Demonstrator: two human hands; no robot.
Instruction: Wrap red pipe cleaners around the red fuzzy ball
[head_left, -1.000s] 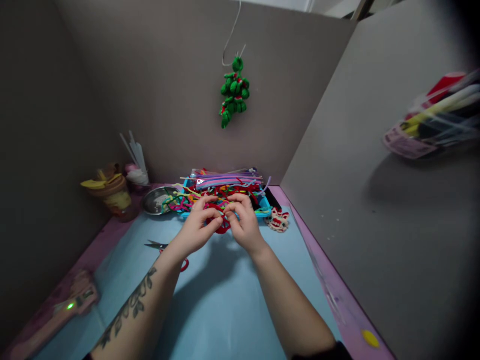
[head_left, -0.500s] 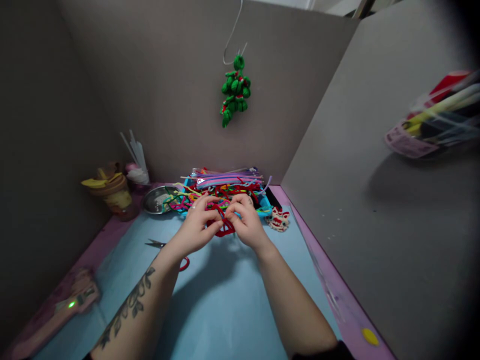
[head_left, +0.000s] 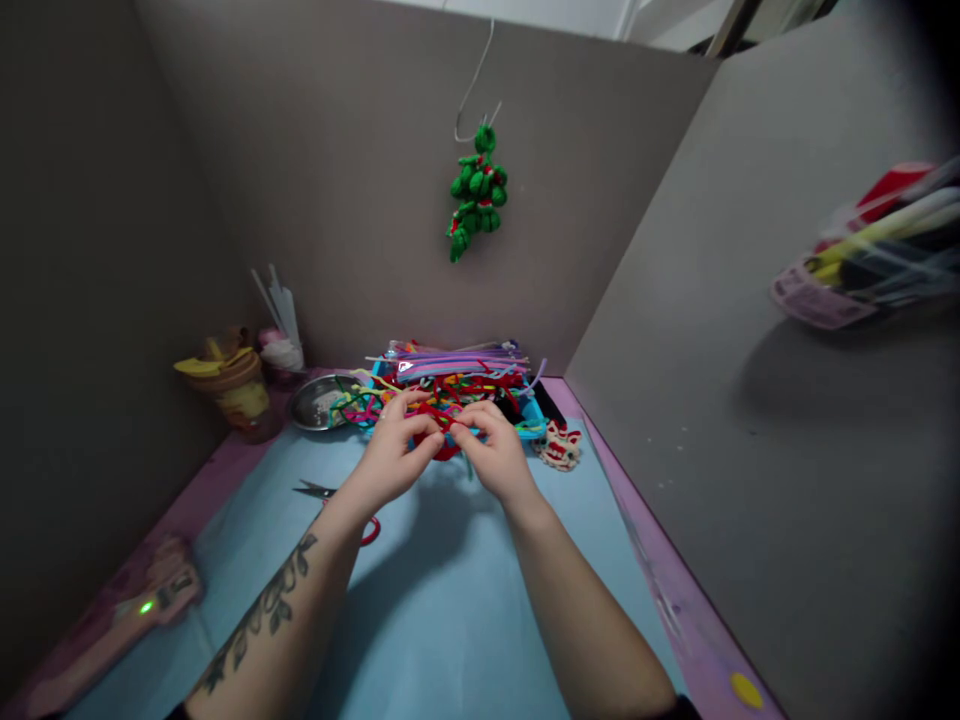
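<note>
A small looped piece of red pipe cleaner [head_left: 448, 453] is held up over the blue mat [head_left: 450, 620], just in front of the tray. My left hand [head_left: 397, 452] pinches it from one side between thumb and forefinger. From the other side my right hand [head_left: 491, 450] does the same, its fingertips almost meeting the left ones. Fingers cover much of the red piece, so its full shape is hidden. Right behind the hands, a blue tray [head_left: 534, 428] holds a heap of colourful pipe cleaners [head_left: 457, 368].
Red-handled scissors [head_left: 370, 531] lie partly beneath my left forearm. A pink glue gun [head_left: 161, 598] with a green light rests at left. Behind stand a metal bowl [head_left: 304, 408] and a pot [head_left: 232, 395]. A red-and-white animal-face piece [head_left: 559, 447] lies right; a green ornament [head_left: 478, 190] hangs above.
Both hands stay on the red piece, whose open loops now show less between the fingers. The fingertips have come closer together. The whole view has shifted slightly.
</note>
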